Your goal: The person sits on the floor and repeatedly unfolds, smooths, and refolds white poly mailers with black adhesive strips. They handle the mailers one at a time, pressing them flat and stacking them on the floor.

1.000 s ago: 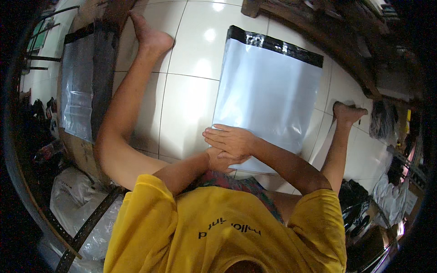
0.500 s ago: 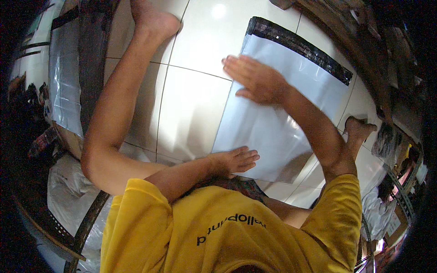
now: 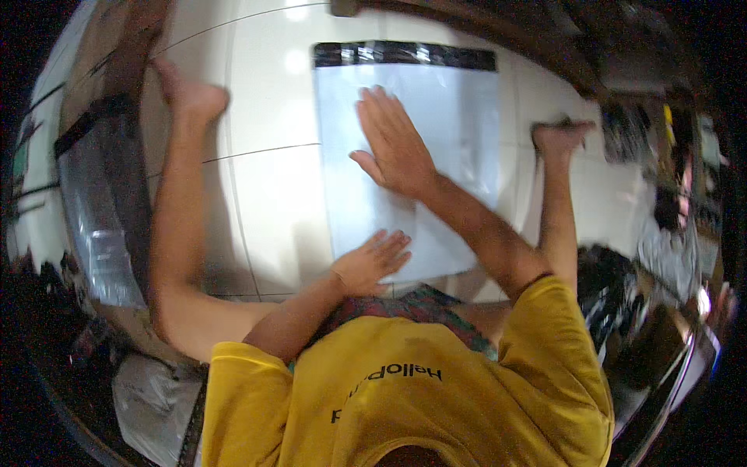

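On the tiled floor in front of me lies a flat, pale grey-blue plastic mailing bag (image 3: 447, 148) with a black band along its far edge. Whether it is a single bag or a stack of them, I cannot tell. My right hand (image 3: 395, 146) is over its left half, palm down, fingers straight and nearly together, thumb out. Near the bag's close left corner my left hand (image 3: 373, 261) is spread flat, fingers apart. Neither hand holds anything. Slight blur hides whether the right palm touches the plastic.
My bare legs stretch out on both sides of the bag. A plastic-wrapped package (image 3: 101, 210) with a dark band stands at the left. Dark wooden furniture (image 3: 498, 39) runs along the far right. Black plastic (image 3: 611, 280) and clutter lie at the right.
My view has turned, so the bag now appears straighter and further left. The right hand has gone from the bag's left edge to further over its surface. The left hand stays near the close corner.
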The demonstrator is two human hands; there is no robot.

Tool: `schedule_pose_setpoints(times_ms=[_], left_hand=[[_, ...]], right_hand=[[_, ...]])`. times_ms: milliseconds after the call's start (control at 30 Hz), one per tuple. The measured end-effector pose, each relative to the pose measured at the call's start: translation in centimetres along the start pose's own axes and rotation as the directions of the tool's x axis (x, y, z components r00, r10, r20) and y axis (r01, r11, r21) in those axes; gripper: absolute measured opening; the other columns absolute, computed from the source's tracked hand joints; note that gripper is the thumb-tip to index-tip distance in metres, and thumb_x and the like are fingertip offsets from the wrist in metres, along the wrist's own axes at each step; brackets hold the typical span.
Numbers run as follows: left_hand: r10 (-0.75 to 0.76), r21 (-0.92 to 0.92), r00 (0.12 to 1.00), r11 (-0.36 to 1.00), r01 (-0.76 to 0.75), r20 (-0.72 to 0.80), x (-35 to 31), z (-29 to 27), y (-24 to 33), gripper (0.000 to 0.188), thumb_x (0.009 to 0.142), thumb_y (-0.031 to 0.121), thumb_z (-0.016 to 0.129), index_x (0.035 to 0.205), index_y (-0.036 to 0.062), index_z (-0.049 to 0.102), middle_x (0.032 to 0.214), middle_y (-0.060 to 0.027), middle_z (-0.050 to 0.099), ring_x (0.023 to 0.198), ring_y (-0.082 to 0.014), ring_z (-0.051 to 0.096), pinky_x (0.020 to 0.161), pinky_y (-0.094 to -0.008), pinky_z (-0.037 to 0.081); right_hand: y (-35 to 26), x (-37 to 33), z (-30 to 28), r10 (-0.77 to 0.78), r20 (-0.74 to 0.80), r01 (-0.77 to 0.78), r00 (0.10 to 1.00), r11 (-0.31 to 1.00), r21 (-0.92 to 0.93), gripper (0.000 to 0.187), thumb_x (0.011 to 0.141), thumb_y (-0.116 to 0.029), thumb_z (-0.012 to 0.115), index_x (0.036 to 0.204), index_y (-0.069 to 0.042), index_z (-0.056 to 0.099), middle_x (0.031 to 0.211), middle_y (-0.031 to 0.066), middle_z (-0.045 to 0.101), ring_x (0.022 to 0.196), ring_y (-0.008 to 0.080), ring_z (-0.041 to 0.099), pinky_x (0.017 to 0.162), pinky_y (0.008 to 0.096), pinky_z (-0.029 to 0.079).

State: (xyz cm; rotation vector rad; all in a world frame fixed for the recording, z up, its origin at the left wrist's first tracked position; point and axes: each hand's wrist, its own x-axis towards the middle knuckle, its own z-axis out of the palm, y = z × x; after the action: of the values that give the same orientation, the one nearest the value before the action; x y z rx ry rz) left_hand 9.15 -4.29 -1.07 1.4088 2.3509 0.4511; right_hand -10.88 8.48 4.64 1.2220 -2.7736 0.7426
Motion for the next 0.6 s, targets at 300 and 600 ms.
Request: schedule_pose_setpoints(times_ms=[300, 600], left_hand=[[-0.038, 0.055, 0.999, 0.998, 0.038, 0.006, 0.5, -2.9, 1.0, 0.078, 0.088, 0.05, 0.064, 0.15, 0.0069, 0.043, 0.162, -0.0203, 0.031, 0.151, -0.0368, 0.024, 0.123, -0.0543, 0.019], [-0.066, -0.267, 0.992, 0.963, 0.036, -0.105, 5.5, -6.2, 0.4, 0.072, 0.084, 0.047, 0.069, 0.138, 0.001, 0.054, 0.146, -0.0235, 0.044, 0.139, -0.0454, 0.038, 0.12, -0.0572, 0.025]], right_hand=[[-3.1, -23.3, 0.9, 0.647, -0.013, -0.638, 0.762, 0.747, -0.185, 0.085, 0.094, -0.047, 0.061, 0.152, 0.008, 0.03, 0.16, 0.0332, 0.022, 0.151, 0.0492, 0.017, 0.122, 0.0634, 0.013], [-3.0, -23.3, 0.3, 0.66, 0.043, -0.651, 0.75, 0.747, -0.136, 0.091, 0.088, -0.053, 0.067, 0.151, 0.004, 0.034, 0.158, 0.0328, 0.026, 0.149, 0.0506, 0.021, 0.12, 0.0656, 0.016]])
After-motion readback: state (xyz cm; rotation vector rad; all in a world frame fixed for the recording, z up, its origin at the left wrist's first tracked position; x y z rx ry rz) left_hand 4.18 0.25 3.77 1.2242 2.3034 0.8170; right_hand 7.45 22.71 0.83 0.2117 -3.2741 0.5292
